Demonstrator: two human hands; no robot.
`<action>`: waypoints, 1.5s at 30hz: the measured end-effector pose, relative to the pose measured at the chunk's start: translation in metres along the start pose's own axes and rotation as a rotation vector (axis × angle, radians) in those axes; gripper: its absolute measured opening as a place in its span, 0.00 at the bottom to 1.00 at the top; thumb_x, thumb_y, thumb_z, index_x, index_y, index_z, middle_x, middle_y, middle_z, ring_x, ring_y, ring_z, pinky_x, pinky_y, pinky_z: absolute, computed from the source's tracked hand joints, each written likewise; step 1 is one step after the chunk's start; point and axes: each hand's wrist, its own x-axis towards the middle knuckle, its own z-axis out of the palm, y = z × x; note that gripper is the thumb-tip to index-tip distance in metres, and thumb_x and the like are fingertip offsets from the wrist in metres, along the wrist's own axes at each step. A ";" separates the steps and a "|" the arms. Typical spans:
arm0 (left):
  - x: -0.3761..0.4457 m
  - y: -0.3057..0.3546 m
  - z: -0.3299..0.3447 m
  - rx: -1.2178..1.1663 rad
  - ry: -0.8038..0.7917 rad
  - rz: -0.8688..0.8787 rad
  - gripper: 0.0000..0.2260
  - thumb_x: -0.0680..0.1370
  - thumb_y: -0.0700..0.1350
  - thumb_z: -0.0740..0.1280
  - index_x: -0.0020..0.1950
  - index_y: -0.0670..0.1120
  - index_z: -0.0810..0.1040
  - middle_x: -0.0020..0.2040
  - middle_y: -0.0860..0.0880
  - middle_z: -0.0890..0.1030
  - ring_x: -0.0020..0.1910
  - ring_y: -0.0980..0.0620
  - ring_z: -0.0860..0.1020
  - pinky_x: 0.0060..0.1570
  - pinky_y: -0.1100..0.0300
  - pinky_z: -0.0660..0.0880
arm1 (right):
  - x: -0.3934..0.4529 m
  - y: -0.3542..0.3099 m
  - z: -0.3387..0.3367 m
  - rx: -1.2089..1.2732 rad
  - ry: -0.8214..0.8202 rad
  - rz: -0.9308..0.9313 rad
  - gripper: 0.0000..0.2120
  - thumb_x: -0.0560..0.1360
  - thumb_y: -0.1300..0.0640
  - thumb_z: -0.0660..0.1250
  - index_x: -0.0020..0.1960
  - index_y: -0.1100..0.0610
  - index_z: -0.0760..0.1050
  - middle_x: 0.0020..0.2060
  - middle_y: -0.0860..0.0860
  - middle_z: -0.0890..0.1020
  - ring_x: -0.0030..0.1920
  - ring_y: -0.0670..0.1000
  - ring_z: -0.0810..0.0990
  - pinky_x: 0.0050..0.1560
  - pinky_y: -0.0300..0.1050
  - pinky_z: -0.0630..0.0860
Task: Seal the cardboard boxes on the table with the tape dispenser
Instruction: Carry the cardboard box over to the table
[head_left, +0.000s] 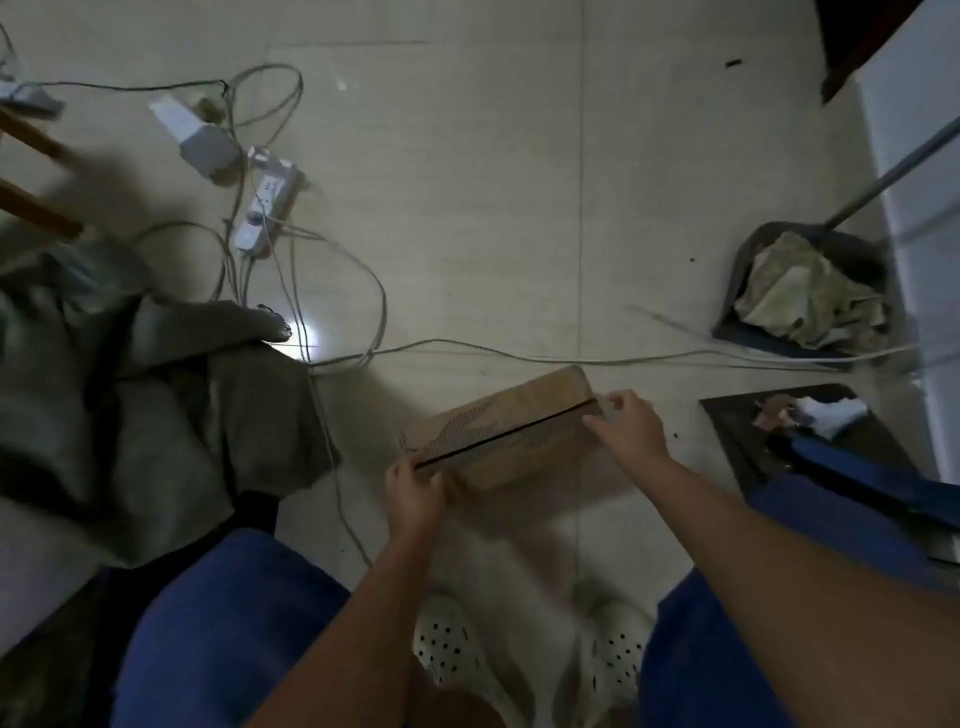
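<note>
A small brown cardboard box (511, 434) is held above the tiled floor, between my knees and in front of my white shoes. A dark seam runs along its top where the two flaps meet. My left hand (415, 496) grips the box's near left end. My right hand (626, 426) pinches its far right end, where a bit of clear tape seems to sit under the fingertips. No tape dispenser is in view.
Cables and a white power strip (265, 205) sprawl over the floor at the left. Grey-green cloth (156, 405) is heaped at the left. A dustpan (810, 291) holding crumpled paper stands at the right, with a dark tray (748, 431) of scraps below it.
</note>
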 end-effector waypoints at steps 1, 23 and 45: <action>0.004 -0.007 0.008 -0.046 0.040 -0.050 0.19 0.80 0.40 0.65 0.71 0.43 0.71 0.70 0.46 0.66 0.61 0.46 0.74 0.63 0.53 0.73 | 0.005 0.006 0.008 0.014 0.021 0.015 0.25 0.75 0.50 0.71 0.67 0.59 0.69 0.65 0.58 0.71 0.63 0.59 0.72 0.57 0.47 0.70; 0.064 0.000 0.033 -0.562 0.190 -0.137 0.09 0.79 0.44 0.69 0.58 0.48 0.75 0.52 0.48 0.79 0.48 0.50 0.78 0.41 0.57 0.77 | 0.032 0.030 0.042 0.271 0.263 0.006 0.20 0.75 0.55 0.71 0.61 0.63 0.70 0.61 0.60 0.70 0.59 0.61 0.72 0.55 0.50 0.72; -0.048 0.169 -0.166 -0.448 0.130 -0.099 0.13 0.78 0.48 0.70 0.62 0.47 0.78 0.56 0.46 0.80 0.55 0.46 0.77 0.57 0.48 0.78 | -0.127 -0.141 -0.116 0.324 0.372 0.017 0.22 0.76 0.53 0.69 0.63 0.62 0.68 0.61 0.60 0.69 0.60 0.60 0.70 0.59 0.53 0.72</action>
